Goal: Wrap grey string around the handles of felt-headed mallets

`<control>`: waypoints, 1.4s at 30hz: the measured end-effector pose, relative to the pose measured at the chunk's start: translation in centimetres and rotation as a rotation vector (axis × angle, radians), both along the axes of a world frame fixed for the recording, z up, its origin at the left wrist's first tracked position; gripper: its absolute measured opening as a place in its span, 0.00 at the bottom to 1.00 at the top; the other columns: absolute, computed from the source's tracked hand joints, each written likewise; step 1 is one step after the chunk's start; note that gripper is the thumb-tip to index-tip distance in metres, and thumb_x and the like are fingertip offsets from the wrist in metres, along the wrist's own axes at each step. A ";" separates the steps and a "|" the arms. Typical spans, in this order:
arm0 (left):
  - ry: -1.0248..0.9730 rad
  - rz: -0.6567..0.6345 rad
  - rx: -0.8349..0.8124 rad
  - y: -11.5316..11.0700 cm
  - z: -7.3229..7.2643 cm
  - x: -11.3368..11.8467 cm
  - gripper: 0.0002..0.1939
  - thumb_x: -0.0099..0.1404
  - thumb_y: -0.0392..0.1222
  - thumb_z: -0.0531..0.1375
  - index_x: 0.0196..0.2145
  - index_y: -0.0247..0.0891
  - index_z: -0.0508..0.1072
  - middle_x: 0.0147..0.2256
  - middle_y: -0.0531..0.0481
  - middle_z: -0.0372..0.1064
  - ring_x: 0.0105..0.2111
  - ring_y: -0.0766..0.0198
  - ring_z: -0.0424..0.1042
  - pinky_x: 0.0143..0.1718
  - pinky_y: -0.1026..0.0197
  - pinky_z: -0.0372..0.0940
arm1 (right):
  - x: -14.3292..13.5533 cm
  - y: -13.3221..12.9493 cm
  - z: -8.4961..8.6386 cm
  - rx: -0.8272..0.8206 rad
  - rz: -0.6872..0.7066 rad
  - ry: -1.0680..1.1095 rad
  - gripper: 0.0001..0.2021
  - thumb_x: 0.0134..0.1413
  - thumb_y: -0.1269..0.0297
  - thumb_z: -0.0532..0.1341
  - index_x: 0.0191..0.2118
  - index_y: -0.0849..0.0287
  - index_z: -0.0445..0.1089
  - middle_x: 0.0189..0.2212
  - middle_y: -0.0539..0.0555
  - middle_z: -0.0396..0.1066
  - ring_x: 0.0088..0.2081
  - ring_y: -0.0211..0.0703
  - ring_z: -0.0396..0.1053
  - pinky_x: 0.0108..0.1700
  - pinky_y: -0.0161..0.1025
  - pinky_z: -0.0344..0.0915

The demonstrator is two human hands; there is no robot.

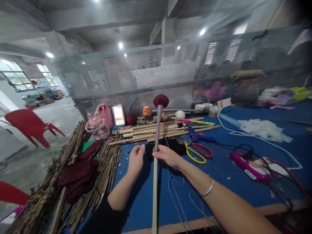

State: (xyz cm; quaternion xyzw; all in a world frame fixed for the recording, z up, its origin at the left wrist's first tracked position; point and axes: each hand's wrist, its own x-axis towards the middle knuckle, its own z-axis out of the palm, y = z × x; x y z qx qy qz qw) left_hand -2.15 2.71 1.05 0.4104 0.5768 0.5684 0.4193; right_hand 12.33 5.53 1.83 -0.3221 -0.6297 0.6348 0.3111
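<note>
A long pale wooden stick (155,191) stands upright in front of me. Its upper part is a grey sleeve (158,125), topped by a dark red rounded head (161,101). My right hand (168,156) is closed around the stick where grey meets bare wood. To the left of the stick, my left hand (136,159) is raised with its fingers pinched together; what they hold, if anything, is too small to make out. Black cloth (174,147) lies on the table behind both hands. Scissors with red and yellow handles (196,157) rest right of it.
On the blue table (214,195) lie several wooden sticks (136,131), a blue glue gun (198,136), a purple power strip (243,165) and loose cords. Bundled twigs (102,182) and dark red cloth (79,175) cover the left side. A perforated metal screen (136,74) rises behind.
</note>
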 end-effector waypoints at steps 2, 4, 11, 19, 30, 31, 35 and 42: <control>-0.123 -0.048 0.001 1.6 1.4 0.4 0.18 0.53 0.54 0.58 0.30 0.35 0.66 0.23 0.53 0.63 0.20 0.72 0.62 0.19 0.70 0.55 | -0.5 -0.4 -0.2 0.033 0.048 -0.006 0.14 0.40 0.59 0.62 0.28 0.62 0.59 0.17 0.43 0.53 0.19 0.29 0.48 0.21 0.31 0.44; -0.296 -0.158 -0.006 3.1 2.8 1.3 0.16 0.53 0.52 0.58 0.32 0.36 0.65 0.26 0.52 0.65 0.21 0.72 0.64 0.20 0.70 0.57 | -1.0 -0.8 -0.5 0.027 0.095 -0.015 0.15 0.38 0.59 0.63 0.26 0.62 0.58 0.18 0.44 0.54 0.21 0.29 0.49 0.23 0.31 0.45; -0.434 -0.232 -0.158 5.5 3.2 3.2 0.17 0.51 0.50 0.60 0.23 0.38 0.56 0.14 0.64 0.43 0.10 0.79 0.42 0.10 0.74 0.36 | -0.7 -1.0 -1.2 -0.144 0.352 -0.018 0.15 0.41 0.56 0.62 0.24 0.60 0.56 0.14 0.41 0.49 0.15 0.27 0.42 0.17 0.30 0.37; -0.637 -0.381 -0.229 5.5 2.1 1.2 0.23 0.53 0.62 0.52 0.29 0.36 0.61 0.21 0.56 0.59 0.17 0.74 0.59 0.17 0.71 0.56 | -1.0 0.0 -2.0 -0.140 0.183 0.081 0.14 0.41 0.59 0.63 0.24 0.61 0.57 0.14 0.41 0.51 0.16 0.26 0.45 0.18 0.28 0.42; -0.183 -0.361 -0.428 -4.0 0.2 4.7 0.29 0.51 0.68 0.47 0.34 0.38 0.61 0.27 0.54 0.62 0.15 0.74 0.58 0.13 0.69 0.52 | -0.7 1.3 -2.9 -0.063 -0.117 -0.044 0.12 0.43 0.59 0.60 0.26 0.61 0.59 0.17 0.44 0.57 0.19 0.30 0.53 0.21 0.30 0.49; -0.179 -0.328 -0.405 -4.3 0.0 5.0 0.27 0.51 0.68 0.48 0.32 0.39 0.60 0.23 0.57 0.58 0.13 0.76 0.54 0.12 0.70 0.48 | -0.8 1.3 -2.9 -0.047 -0.130 -0.046 0.12 0.42 0.59 0.61 0.26 0.61 0.59 0.17 0.44 0.56 0.19 0.30 0.52 0.21 0.30 0.49; -0.203 -0.250 -0.306 -4.2 -0.1 5.5 0.25 0.51 0.66 0.50 0.27 0.40 0.56 0.17 0.62 0.45 0.11 0.77 0.45 0.10 0.71 0.41 | -1.0 1.3 -2.6 -0.005 -0.173 0.008 0.12 0.44 0.58 0.60 0.27 0.61 0.59 0.17 0.43 0.54 0.19 0.29 0.51 0.21 0.30 0.49; -0.268 -0.245 -0.337 -2.0 0.1 4.9 0.26 0.51 0.68 0.47 0.28 0.40 0.58 0.17 0.62 0.46 0.10 0.77 0.43 0.10 0.72 0.37 | -1.3 2.6 -1.7 -0.037 -0.183 -0.063 0.13 0.46 0.57 0.59 0.24 0.59 0.56 0.14 0.43 0.56 0.16 0.30 0.52 0.18 0.30 0.48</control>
